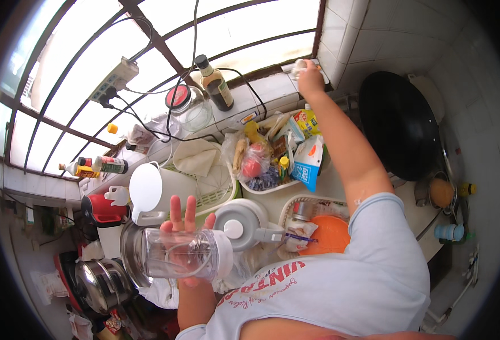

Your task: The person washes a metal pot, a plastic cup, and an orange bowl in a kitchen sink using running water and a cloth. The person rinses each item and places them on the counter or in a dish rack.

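A clear plastic jar with a white end (182, 254) lies sideways across the palm of my left hand (186, 227), whose raised fingertips show past its rim. A pale looped cord shows through the clear wall. My right arm stretches to the far corner of the window sill, where my right hand (311, 80) grips a crumpled white cloth or tissue (298, 69), somewhat blurred. Flat white and orange items lie under that hand. A grey-lidded jug (237, 225) stands just right of the clear jar, and a tall white lidded pitcher (146, 191) stands beyond it.
Baskets hold food packets (305, 163) and an orange plastic item (328, 236). A glass bottle (216, 85) and red-lidded jar (184, 100) stand on the sill, near hanging cables and a power strip (114, 80). A black wok (396, 127) is right; a steel pot (101, 284) is lower left.
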`<state>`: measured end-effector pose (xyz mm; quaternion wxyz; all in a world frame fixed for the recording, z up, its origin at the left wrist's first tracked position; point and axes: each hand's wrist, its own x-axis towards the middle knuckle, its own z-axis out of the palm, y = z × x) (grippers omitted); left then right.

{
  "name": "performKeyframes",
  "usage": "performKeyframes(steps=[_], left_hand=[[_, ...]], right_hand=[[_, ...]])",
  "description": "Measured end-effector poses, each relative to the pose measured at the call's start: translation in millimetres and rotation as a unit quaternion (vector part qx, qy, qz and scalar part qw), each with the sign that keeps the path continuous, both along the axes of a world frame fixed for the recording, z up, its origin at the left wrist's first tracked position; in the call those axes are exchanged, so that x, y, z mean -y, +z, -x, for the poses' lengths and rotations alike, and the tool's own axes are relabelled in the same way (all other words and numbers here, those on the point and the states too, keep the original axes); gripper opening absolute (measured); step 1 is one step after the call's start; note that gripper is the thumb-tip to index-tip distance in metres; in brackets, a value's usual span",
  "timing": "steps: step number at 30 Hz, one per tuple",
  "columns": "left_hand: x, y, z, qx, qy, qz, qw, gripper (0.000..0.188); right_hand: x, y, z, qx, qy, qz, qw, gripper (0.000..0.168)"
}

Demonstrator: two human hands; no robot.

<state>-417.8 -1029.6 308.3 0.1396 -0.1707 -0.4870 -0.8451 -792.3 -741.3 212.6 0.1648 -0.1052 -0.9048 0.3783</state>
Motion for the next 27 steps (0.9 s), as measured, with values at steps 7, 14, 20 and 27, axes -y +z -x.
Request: performKeyframes(steps=[7, 14, 20, 27], left_hand=[[22.4, -10.7, 22.5, 0.016, 0.046, 0.032, 0.998, 0.110], [20.2, -12.0, 65.1, 0.021, 0.095, 0.024, 0.995, 0.113], [3.4, -0.5, 117.8, -0.002, 0.089, 0.012, 0.996, 0.108], [-9.9, -2.7, 115.9, 0.069, 0.105, -0.027, 0.992, 0.116]], right_hand=[[-57.0, -83.9, 71.9, 0.070, -0.175, -0.121, 0.975, 0.032], [12.1, -83.9, 60.3, 0.175, -0.002, -0.233, 0.957, 0.027], [22.3, -115.6, 52.5, 0.154, 0.118, -0.300, 0.934, 0.030], [56.7, -121.5, 38.7, 0.073, 0.213, -0.410, 0.884, 0.029]])
